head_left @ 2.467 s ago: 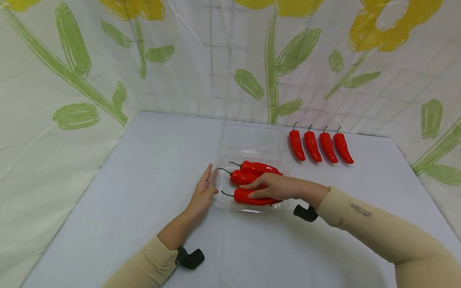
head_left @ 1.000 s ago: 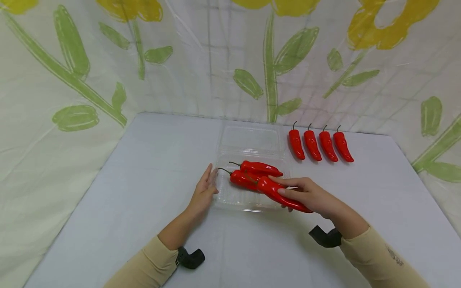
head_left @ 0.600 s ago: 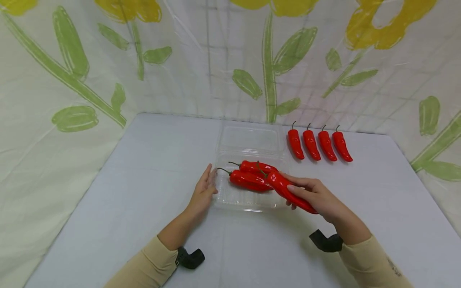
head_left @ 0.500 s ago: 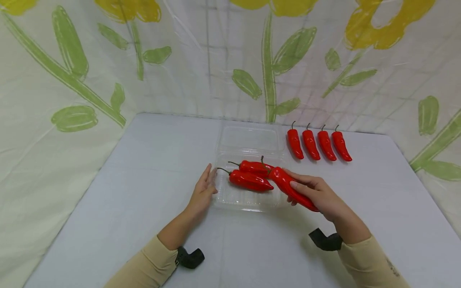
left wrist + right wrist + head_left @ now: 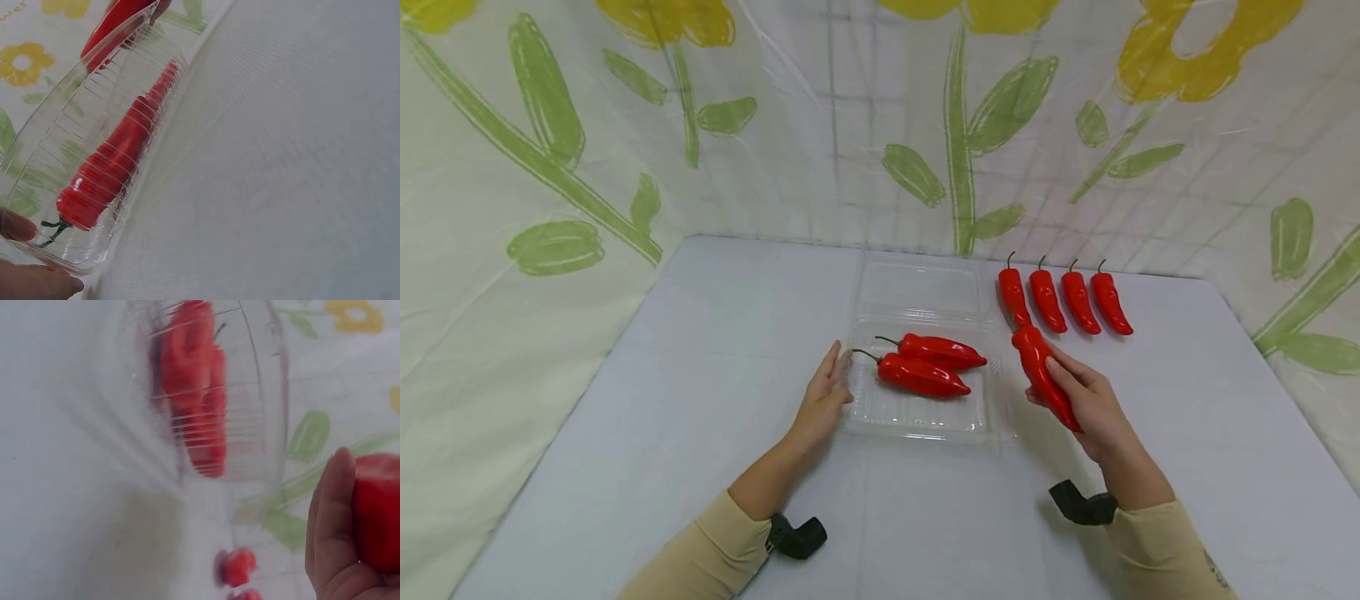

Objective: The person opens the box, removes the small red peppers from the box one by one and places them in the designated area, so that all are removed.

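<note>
In the head view, my right hand [image 5: 1090, 408] grips a red chili pepper [image 5: 1039, 371], thumb on its near side and stem pointing up and away. The pepper is over the table, right of a clear plastic clamshell container [image 5: 917, 421] with its lid [image 5: 919, 287] laid back. Inside the container, a front red pepper [image 5: 925, 377] and a rear red pepper [image 5: 943, 350] lie side by side, stems to the left. My left hand [image 5: 818, 407] rests against the container's left side, fingers extended. The left wrist view shows its thumb [image 5: 47, 284] at the container's corner.
Several red peppers [image 5: 1078, 304] lie in a row at the table's back right, behind the held one. A white table [image 5: 737, 333] ends at a hanging sheet [image 5: 790, 167] painted with flowers. Black devices sit on the left wrist [image 5: 797, 537] and right wrist [image 5: 1082, 502].
My right hand has lifted the nearest pepper out of the container and carried it right, turning its stem away from me. The left hand and container have stayed in place.
</note>
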A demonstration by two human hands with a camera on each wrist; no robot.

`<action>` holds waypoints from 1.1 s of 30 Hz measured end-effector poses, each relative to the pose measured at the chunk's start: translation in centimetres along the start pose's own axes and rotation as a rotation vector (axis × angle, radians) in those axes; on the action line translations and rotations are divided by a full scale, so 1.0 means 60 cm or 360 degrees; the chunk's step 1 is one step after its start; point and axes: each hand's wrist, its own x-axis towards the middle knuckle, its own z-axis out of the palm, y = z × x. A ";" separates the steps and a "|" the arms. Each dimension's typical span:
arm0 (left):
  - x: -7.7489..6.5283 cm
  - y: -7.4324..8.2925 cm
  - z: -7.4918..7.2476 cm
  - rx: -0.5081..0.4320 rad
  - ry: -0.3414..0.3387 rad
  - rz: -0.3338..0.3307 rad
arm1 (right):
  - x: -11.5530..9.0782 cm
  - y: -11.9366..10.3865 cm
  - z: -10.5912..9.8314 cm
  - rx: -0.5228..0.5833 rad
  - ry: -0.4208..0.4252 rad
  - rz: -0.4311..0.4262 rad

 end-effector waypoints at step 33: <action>0.002 0.000 0.000 -0.0023 -0.0014 -0.0007 | 0.044 0.083 0.003 -0.0572 0.0242 0.0048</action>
